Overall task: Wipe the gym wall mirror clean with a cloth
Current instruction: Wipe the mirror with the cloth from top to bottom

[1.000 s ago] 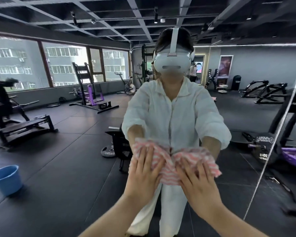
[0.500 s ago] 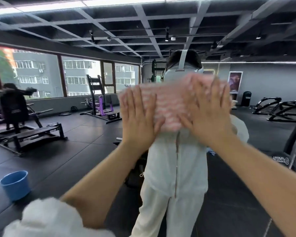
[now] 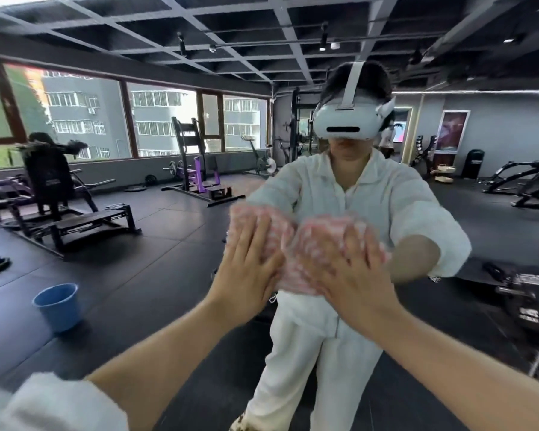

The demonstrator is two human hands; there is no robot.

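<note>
Bucket: a blue bucket stood on the dark floor at the far left, seen as a reflection, well apart from the hands.
Mirror: the mirror filled almost the whole view, straight ahead of the person; both arms reached forward to it.
Left hand: the left hand lay flat, fingers straight and a little spread; it pressed on the left part of the cloth and curled round nothing.
Cloth: the pink-and-white cloth was bunched against the glass at chest height, between the palms and the mirror; its long axis ran left to right, from one hand to the other.
Right hand: the right hand was also flat and open, fingers straight, pressing on the right part of the cloth, just beside the left hand.
Nearer hand: neither, I judge; both sat at the same height and the same reach.
Next move: probably a stroke of both palms together along the glass; the direction could not be told; the blur made the cloth edges uncertain.
</note>
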